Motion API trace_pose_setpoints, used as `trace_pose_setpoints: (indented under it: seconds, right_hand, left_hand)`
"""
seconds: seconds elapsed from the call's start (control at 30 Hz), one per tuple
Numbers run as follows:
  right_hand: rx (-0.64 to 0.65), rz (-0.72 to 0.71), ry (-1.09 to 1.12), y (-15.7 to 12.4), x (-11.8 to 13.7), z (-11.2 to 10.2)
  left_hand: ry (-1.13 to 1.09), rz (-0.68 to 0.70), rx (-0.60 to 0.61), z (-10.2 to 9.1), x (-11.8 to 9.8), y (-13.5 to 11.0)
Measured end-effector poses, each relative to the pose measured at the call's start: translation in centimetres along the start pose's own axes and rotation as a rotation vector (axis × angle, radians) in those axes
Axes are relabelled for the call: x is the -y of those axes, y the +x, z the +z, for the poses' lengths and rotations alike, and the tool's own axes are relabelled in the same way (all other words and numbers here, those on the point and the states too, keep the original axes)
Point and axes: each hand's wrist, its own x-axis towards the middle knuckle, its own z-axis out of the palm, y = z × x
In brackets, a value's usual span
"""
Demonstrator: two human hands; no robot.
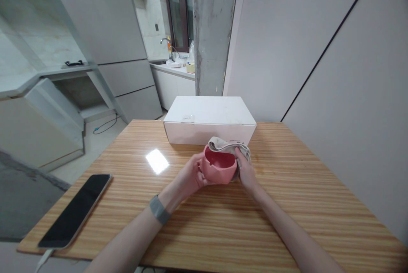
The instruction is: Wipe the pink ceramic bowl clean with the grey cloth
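My left hand (191, 176) is closed around the left side of a pink cup (219, 166), which is tilted so its open mouth faces me, just above the wooden table (287, 205). My right hand (246, 172) is closed on a beige cloth (228, 144) and presses it against the cup's right side and far rim. A grey band sits on my left wrist.
A white closed box (208, 120) stands just behind the cup at the table's far edge. A black phone (76, 210) with a cable lies at the near left corner. A wall runs along the right; a kitchen with a fridge and sink lies behind.
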Motion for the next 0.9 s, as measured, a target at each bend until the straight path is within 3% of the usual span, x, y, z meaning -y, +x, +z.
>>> trace_pose_setpoints:
  seconds: [0.13, 0.3, 0.7, 0.77, 0.9]
  right_hand:
    - [0.133, 0.088, 0.05, 0.3, 0.7, -0.2]
    - [0.226, 0.156, 0.068, 0.0, 1.2, -0.2]
    - [0.026, -0.068, 0.047, 0.0, -0.3, 0.2]
    - [0.006, -0.068, 0.036, -0.1, -0.1, 0.2]
    - [0.024, -0.036, 0.043, 0.1, 0.2, -0.3]
  left_hand:
    - [0.073, -0.155, -0.006, -0.3, -0.7, -0.2]
    - [0.158, -0.171, -0.017, -0.7, -0.1, 0.2]
    - [-0.012, 0.14, -0.003, 0.5, 1.4, 0.4]
    - [-0.031, 0.122, 0.002, 0.7, 1.1, 0.2]
    - [-0.015, -0.065, -0.011, 0.4, 0.1, -0.1]
